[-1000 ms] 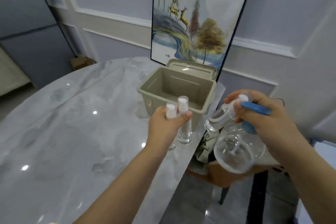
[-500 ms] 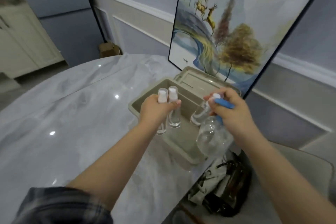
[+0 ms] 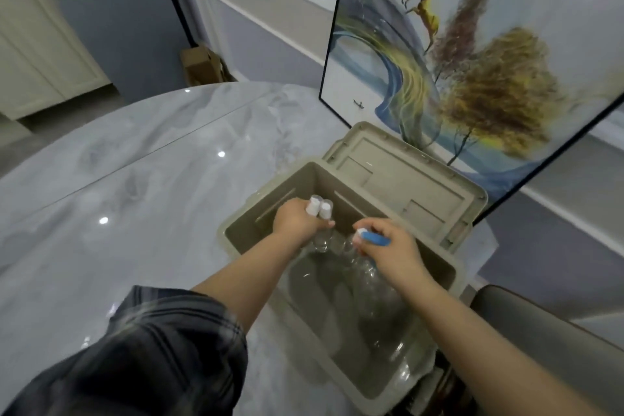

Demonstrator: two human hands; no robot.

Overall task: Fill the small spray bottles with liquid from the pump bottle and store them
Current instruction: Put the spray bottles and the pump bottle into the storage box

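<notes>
Storage box [image 3: 256, 213] on table [image 3: 135, 179], lid [image 3: 398, 172] hinged open behind it; framed picture [image 3: 472, 61] behind lid

Glossy grey marble table [image 3: 135, 199], beige open-lidded storage box [image 3: 449, 267] and leaning framed painting [image 3: 472, 61] on it

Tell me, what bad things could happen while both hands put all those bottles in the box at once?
1. The left hand grips two small clear spray bottles with white caps together; one might slip and drop into the beige plastic storage box.
2. The right hand holds the big clear pump bottle with the blue top close beside them, so the bottles may knock together.
3. The box sits near the edge of the grey marble table, so a hard push could shift it.
</notes>
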